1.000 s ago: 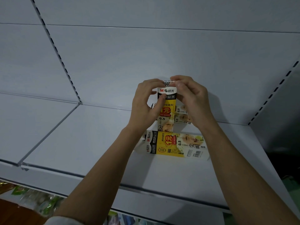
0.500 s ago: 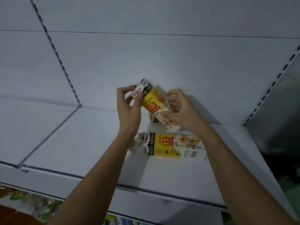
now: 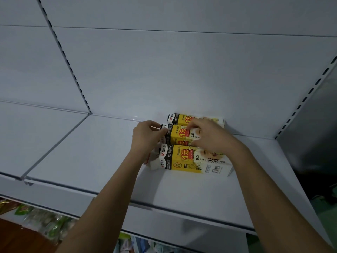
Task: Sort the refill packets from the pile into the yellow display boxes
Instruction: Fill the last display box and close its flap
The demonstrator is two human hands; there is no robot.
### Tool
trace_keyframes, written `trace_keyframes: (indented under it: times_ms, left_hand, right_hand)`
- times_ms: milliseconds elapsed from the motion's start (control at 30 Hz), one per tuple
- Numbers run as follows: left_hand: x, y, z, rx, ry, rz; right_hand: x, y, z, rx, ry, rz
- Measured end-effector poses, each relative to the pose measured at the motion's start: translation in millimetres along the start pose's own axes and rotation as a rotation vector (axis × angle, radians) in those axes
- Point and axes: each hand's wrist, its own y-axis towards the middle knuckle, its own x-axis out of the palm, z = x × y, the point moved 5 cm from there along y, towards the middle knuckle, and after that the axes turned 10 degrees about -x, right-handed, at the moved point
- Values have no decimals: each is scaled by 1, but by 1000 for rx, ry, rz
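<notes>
Middle box between curled hands

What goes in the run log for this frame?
left hand: grips middle box end | right hand: pinches it | shelf

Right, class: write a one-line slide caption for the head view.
Both hands, left hand and right hand, set the middle yellow box between two others on the white shelf.
</notes>
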Motion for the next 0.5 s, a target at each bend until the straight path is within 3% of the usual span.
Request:
trace_keyframes:
  times_ms: [133,367,500]
  left_hand:
    - [3,1,2,-7,17,3]
    - [12,0,14,3,23,18]
    - [1,-8,4,38,45,37]
  right_hand:
    - [-9,-7,11,24,-219,168]
    - [-10,-8,10,34,-182,193]
    - [-11,-19,-21,-72,113,109]
